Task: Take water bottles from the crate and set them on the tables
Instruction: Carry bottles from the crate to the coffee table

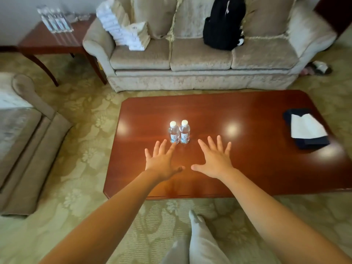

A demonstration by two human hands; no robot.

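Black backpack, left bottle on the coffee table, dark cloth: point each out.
black backpack point(222, 23): head view, middle of its front.
left bottle point(174, 132): head view, clear body below the cap.
dark cloth point(315, 143): head view, its near dark edge.

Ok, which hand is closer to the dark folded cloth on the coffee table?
Right. The right hand is spread above the table, the dark cloth off to its right; the left hand is farther, on the right hand's other side.

Beige sofa point(200, 56), floral green carpet point(76, 178), armchair point(28, 134) at left
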